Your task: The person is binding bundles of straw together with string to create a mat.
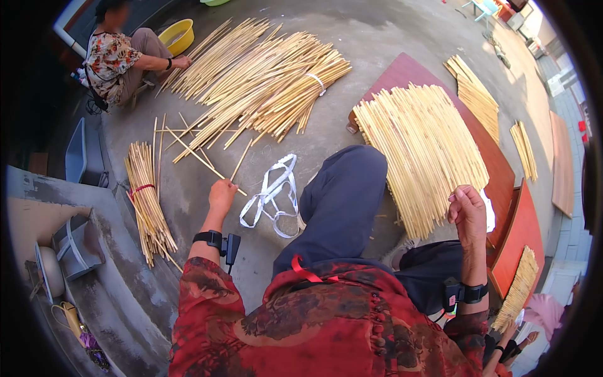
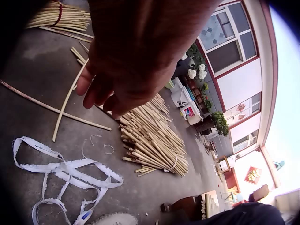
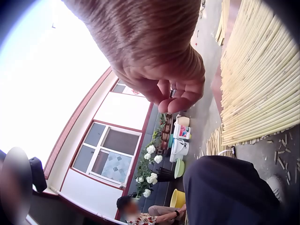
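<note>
My left hand (image 1: 222,193) reaches down at the left, its fingers pinching a thin pale stalk (image 2: 70,93) whose end sticks out below them in the left wrist view. Another stalk (image 2: 56,108) lies on the ground, crossing under it. Looped white strapping (image 1: 273,191) lies to the right of that hand. My right hand (image 1: 468,217) is raised with loosely curled fingers and nothing visible between them. Beneath and beside it, a wide layer of cut stalks (image 1: 421,151) lies on a dark red board (image 1: 402,72).
A large pile of stalks (image 1: 270,81) spreads ahead, part tied with a white band. A red-tied bundle (image 1: 143,195) lies left, near concrete steps (image 1: 119,270). Another person (image 1: 116,63) crouches by a yellow basin (image 1: 177,38). More stalks (image 1: 474,97) lie at the right.
</note>
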The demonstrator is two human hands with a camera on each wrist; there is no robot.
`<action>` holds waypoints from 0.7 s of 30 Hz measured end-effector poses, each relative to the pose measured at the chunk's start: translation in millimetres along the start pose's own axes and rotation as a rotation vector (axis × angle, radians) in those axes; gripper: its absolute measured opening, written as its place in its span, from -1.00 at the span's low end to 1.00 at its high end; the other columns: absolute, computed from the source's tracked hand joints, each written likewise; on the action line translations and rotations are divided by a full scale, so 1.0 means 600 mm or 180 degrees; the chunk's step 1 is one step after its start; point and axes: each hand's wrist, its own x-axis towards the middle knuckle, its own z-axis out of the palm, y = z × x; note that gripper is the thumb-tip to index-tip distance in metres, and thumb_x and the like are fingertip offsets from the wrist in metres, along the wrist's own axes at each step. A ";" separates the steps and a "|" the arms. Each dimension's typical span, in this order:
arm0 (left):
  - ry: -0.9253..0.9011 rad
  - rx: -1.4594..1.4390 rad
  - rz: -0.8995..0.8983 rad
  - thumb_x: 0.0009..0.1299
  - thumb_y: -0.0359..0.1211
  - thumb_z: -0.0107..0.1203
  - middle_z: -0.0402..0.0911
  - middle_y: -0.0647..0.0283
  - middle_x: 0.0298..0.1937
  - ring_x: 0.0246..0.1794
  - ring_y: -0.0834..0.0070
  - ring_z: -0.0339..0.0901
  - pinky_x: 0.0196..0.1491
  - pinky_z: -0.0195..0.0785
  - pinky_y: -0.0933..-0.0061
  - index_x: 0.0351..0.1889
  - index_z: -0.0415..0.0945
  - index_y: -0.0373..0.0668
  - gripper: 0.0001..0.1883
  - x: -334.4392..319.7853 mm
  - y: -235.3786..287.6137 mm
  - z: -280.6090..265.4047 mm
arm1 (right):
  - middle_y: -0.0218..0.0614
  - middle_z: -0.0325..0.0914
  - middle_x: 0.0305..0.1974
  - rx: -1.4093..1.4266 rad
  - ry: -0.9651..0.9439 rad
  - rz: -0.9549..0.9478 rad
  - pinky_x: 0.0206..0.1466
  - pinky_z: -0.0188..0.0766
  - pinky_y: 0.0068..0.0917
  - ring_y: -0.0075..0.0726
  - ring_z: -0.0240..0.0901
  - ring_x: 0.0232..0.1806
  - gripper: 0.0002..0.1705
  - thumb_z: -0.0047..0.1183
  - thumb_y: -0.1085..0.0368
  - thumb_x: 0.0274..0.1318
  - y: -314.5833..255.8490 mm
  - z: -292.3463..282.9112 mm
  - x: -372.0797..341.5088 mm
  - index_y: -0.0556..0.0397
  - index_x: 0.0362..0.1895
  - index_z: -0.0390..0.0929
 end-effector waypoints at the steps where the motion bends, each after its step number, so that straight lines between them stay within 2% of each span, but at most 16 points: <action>1: 0.0447 0.0228 0.0185 0.14 -0.40 0.04 0.52 0.05 -0.45 -0.52 0.20 0.49 -0.40 0.34 0.30 -0.45 0.49 -0.23 -0.90 0.005 -0.005 0.012 | -0.31 0.47 -0.47 -0.0018 0.0087 -0.0016 -0.69 0.23 -0.68 -0.61 0.25 -0.72 -0.89 -0.09 0.33 0.12 -0.005 -0.006 -0.005 0.11 -0.36 0.39; 2: 0.0901 0.0451 0.0360 0.15 -0.44 0.00 0.49 0.03 -0.44 -0.55 0.22 0.46 -0.40 0.33 0.32 -0.43 0.51 -0.22 -0.91 0.007 0.000 0.014 | -0.31 0.46 -0.48 -0.0034 0.0164 -0.0029 -0.70 0.22 -0.68 -0.61 0.24 -0.73 -0.90 -0.08 0.33 0.12 -0.009 -0.011 -0.009 0.11 -0.36 0.40; 3: 0.0901 0.0454 0.0384 0.15 -0.44 0.00 0.49 0.03 -0.44 -0.55 0.22 0.46 -0.40 0.33 0.32 -0.43 0.51 -0.22 -0.91 0.011 0.004 0.013 | -0.31 0.46 -0.48 -0.0025 0.0184 -0.0038 -0.70 0.22 -0.68 -0.61 0.24 -0.73 -0.90 -0.08 0.33 0.12 -0.014 -0.013 -0.014 0.11 -0.36 0.40; 5: 0.1381 0.0273 0.1424 0.19 -0.48 -0.04 0.52 0.11 -0.37 -0.49 0.36 0.50 -0.41 0.32 0.45 -0.34 0.51 -0.20 -0.87 0.023 0.017 0.005 | -0.30 0.47 -0.48 0.0008 0.0275 -0.0093 -0.70 0.21 -0.69 -0.63 0.23 -0.73 -0.91 -0.07 0.35 0.10 -0.021 -0.014 -0.024 0.12 -0.36 0.40; 6: 0.1372 0.0272 0.1483 0.19 -0.48 -0.04 0.52 0.11 -0.37 -0.49 0.36 0.50 -0.41 0.32 0.45 -0.34 0.51 -0.20 -0.87 0.018 0.055 -0.017 | -0.30 0.47 -0.48 0.0027 0.0328 -0.0111 -0.70 0.21 -0.69 -0.63 0.23 -0.73 -0.91 -0.07 0.35 0.10 -0.021 -0.010 -0.029 0.12 -0.36 0.40; 8: -0.0092 -0.1825 0.0601 0.23 -0.50 -0.09 0.54 0.19 -0.37 -0.42 0.43 0.52 -0.36 0.34 0.47 -0.27 0.50 -0.22 -0.83 0.003 0.160 -0.061 | -0.29 0.47 -0.49 0.0187 0.0229 -0.0223 -0.71 0.20 -0.70 -0.64 0.22 -0.73 -0.92 -0.05 0.38 0.08 -0.031 0.003 -0.042 0.13 -0.37 0.40; 10: -0.0488 -0.2554 0.1030 0.27 -0.47 -0.08 0.53 0.30 -0.38 -0.42 0.63 0.48 -0.39 0.30 0.64 -0.25 0.48 -0.25 -0.85 -0.039 0.273 -0.095 | -0.28 0.48 -0.48 0.0181 0.0238 -0.0125 -0.69 0.20 -0.73 -0.65 0.23 -0.72 -0.90 -0.03 0.38 0.06 -0.038 0.012 -0.057 0.16 -0.34 0.41; 13: -0.1569 -0.2972 0.1769 0.27 -0.46 0.02 0.53 0.30 -0.36 -0.41 0.62 0.47 -0.36 0.31 0.67 -0.20 0.49 -0.24 -0.84 -0.134 0.426 -0.125 | -0.31 0.48 -0.44 0.0221 -0.0072 -0.0286 -0.65 0.21 -0.74 -0.67 0.25 -0.68 -0.90 -0.06 0.41 0.07 -0.040 0.025 -0.085 0.17 -0.32 0.41; 15: -0.2435 -0.2668 0.2276 0.27 -0.46 0.03 0.52 0.32 -0.37 -0.38 0.63 0.47 -0.32 0.30 0.67 -0.18 0.49 -0.25 -0.83 -0.187 0.502 -0.122 | -0.35 0.47 -0.42 0.0246 -0.0254 -0.0464 -0.63 0.20 -0.76 -0.69 0.26 -0.65 -0.90 -0.06 0.40 0.08 -0.037 0.029 -0.102 0.15 -0.30 0.40; 17: -0.3335 -0.2191 0.2382 0.26 -0.46 0.04 0.53 0.29 -0.34 -0.36 0.60 0.49 -0.28 0.33 0.63 -0.15 0.47 -0.27 -0.80 -0.220 0.555 -0.097 | -0.42 0.45 -0.46 0.0424 -0.0221 -0.0511 -0.62 0.19 -0.76 -0.71 0.26 -0.64 -0.90 -0.03 0.39 0.07 -0.033 0.031 -0.119 0.13 -0.31 0.40; 20: -0.4090 -0.2028 0.2276 0.26 -0.45 0.04 0.56 0.28 -0.28 -0.32 0.61 0.50 -0.28 0.33 0.64 -0.15 0.47 -0.27 -0.79 -0.263 0.601 -0.063 | -0.47 0.41 -0.53 0.0314 0.0011 -0.0671 -0.63 0.19 -0.76 -0.72 0.27 -0.64 -0.91 -0.02 0.38 0.07 -0.019 0.005 -0.151 0.12 -0.33 0.41; 21: -0.4165 -0.1936 0.2323 0.26 -0.45 0.04 0.56 0.28 -0.28 -0.32 0.61 0.50 -0.28 0.33 0.64 -0.15 0.47 -0.27 -0.79 -0.273 0.612 -0.059 | -0.48 0.39 -0.56 0.0127 0.0011 -0.0663 -0.62 0.19 -0.75 -0.72 0.27 -0.63 -0.91 -0.02 0.37 0.07 -0.011 -0.009 -0.161 0.10 -0.33 0.41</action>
